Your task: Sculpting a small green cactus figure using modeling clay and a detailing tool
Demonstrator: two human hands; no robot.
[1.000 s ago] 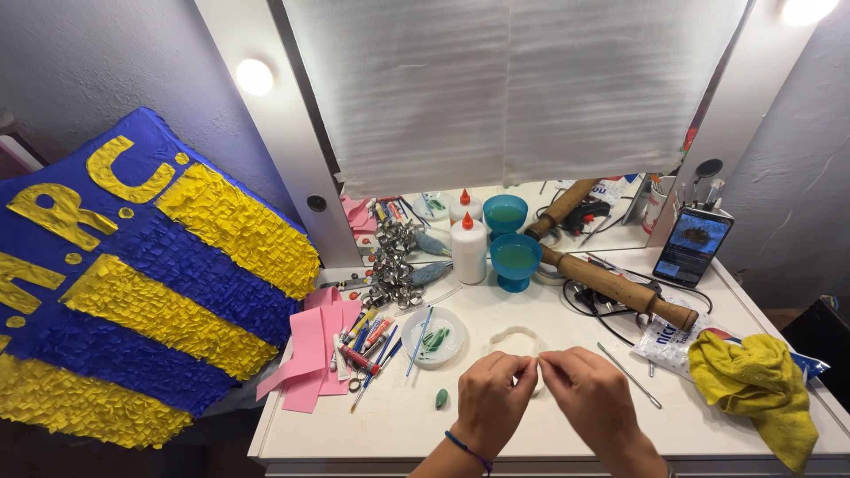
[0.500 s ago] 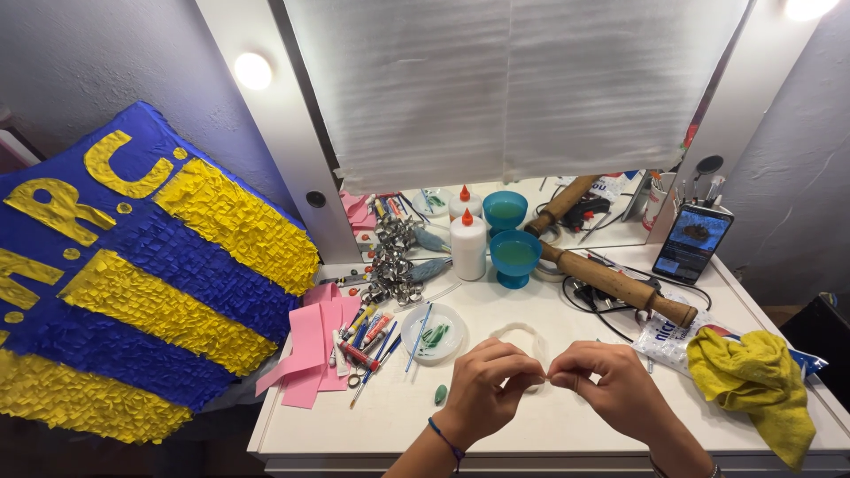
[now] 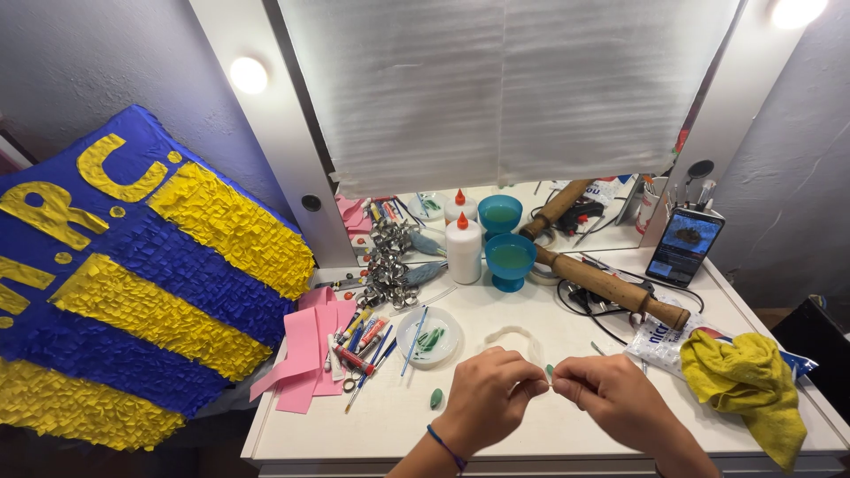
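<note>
A white table (image 3: 496,425) stands against a covered, bulb-lit mirror (image 3: 505,88), with a big blue and yellow fringed shape (image 3: 133,274) leaning at the left. Compared with half a second ago, the hands sit slightly farther right and the small green piece is now plainly visible between them. The left hand (image 3: 487,398) and right hand (image 3: 611,403) meet at the near middle, fingertips pinched narrow on a thin stick (image 3: 551,379) that lies roughly left to right, its green piece (image 3: 549,370) pointing up and away. Just beyond lies a curved white strip (image 3: 513,335). A second green bit (image 3: 436,398) lies left of the left hand. The near edge has open room; the pens (image 3: 363,341), dish (image 3: 428,338) and yellow cloth (image 3: 744,381) crowd the sides.
</note>
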